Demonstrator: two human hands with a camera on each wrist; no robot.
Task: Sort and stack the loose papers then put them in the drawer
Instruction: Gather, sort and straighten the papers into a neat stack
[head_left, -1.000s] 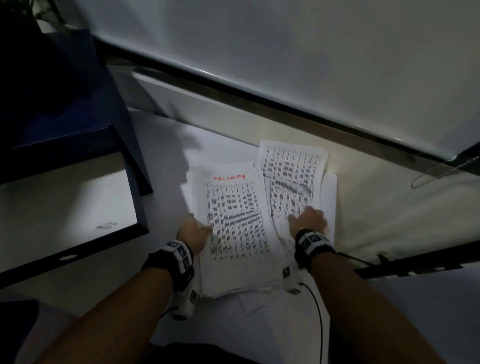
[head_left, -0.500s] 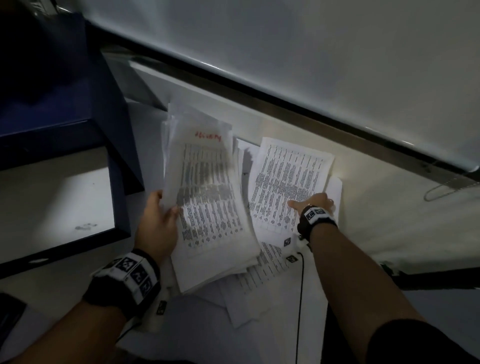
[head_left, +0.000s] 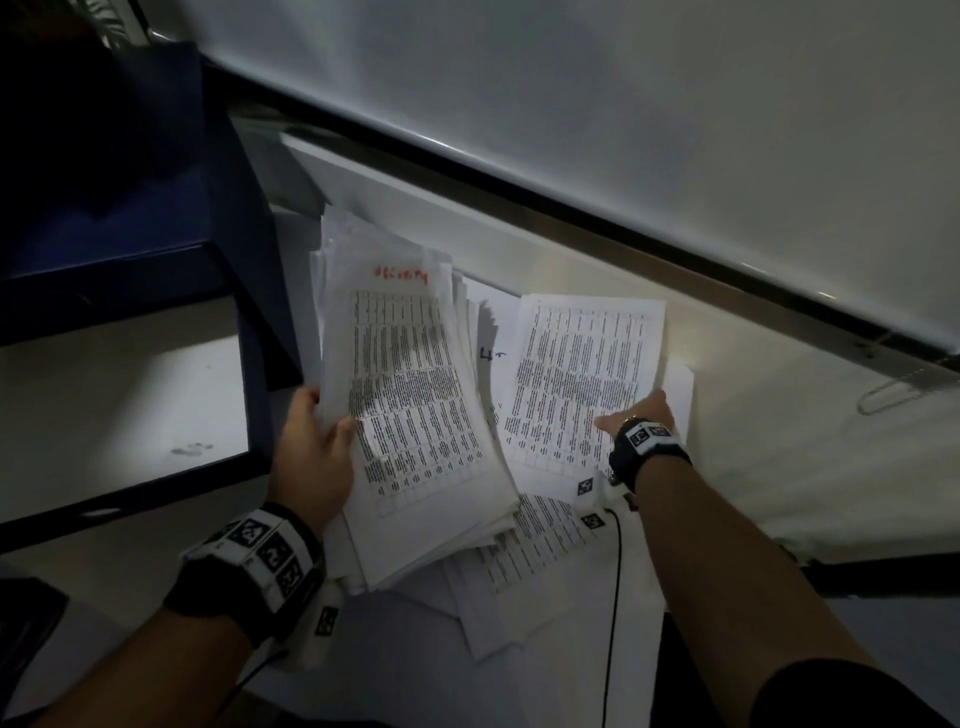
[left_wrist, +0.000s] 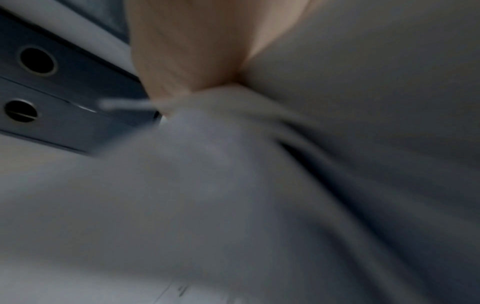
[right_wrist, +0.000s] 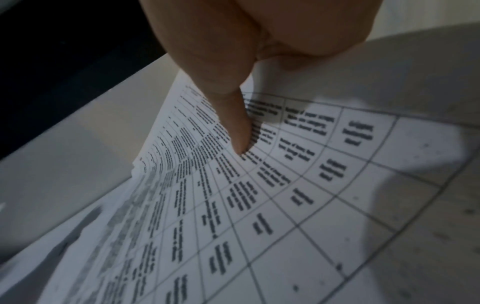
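Observation:
My left hand (head_left: 317, 452) grips a thick stack of printed papers (head_left: 410, 405) by its left edge, thumb on top; red writing heads the top sheet. The stack is lifted and bends, just right of the open drawer (head_left: 119, 395). The left wrist view is blurred, showing my hand (left_wrist: 187, 51) against white paper (left_wrist: 233, 185). My right hand (head_left: 636, 415) holds the right edge of a second pile of printed sheets (head_left: 576, 364). Its thumb (right_wrist: 233, 115) presses on the top sheet (right_wrist: 259, 205), which curves up. More loose sheets (head_left: 519, 587) lie spread underneath.
A dark blue cabinet (head_left: 156, 182) stands at the left, with lock holes on its drawer fronts (left_wrist: 64, 98). A white wall panel (head_left: 623, 130) with a dark rail runs along the back. A black cable (head_left: 615, 597) trails from my right wrist.
My left hand has lifted the red-marked stack off the pile and carried it up and left toward the drawer. My right hand has stayed on the right pile.

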